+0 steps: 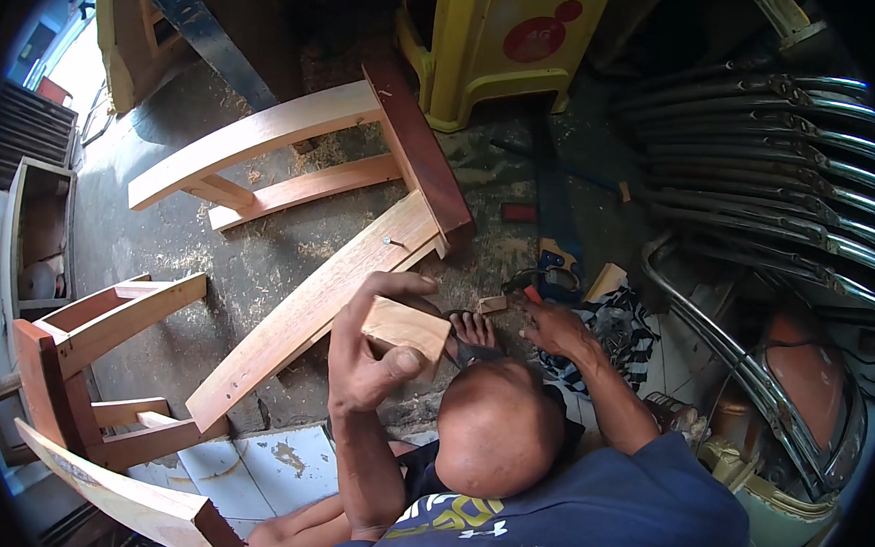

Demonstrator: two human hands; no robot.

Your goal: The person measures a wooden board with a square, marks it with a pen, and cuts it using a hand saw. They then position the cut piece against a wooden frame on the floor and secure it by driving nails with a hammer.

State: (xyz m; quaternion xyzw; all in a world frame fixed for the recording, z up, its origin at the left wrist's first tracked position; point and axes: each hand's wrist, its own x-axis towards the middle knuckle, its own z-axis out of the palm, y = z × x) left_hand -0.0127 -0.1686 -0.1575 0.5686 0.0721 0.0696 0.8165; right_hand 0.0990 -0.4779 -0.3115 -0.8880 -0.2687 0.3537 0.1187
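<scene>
My left hand (364, 354) is raised near the middle, its thumb and fingers closed around a short wooden block (407, 327) whose pale end grain faces up. Below it runs a long pale plank (320, 306) with a screw standing up near its far end. My right hand (559, 331) reaches toward the floor, fingers apart. At its fingertips lies a small red thing (531, 294); whether they touch it is unclear. Just left of that is a small wood offcut (493, 305). A handsaw with a yellow-and-blue handle (559, 261) lies beyond the right hand.
The plank joins a wooden frame with a red-brown rail (420, 152). Another frame (55, 390) stands at left, near a curved board (134, 491). A yellow plastic stool (506, 52) stands at the back. Stacked metal tubes (774, 174) and a checkered cloth (619, 335) are at right.
</scene>
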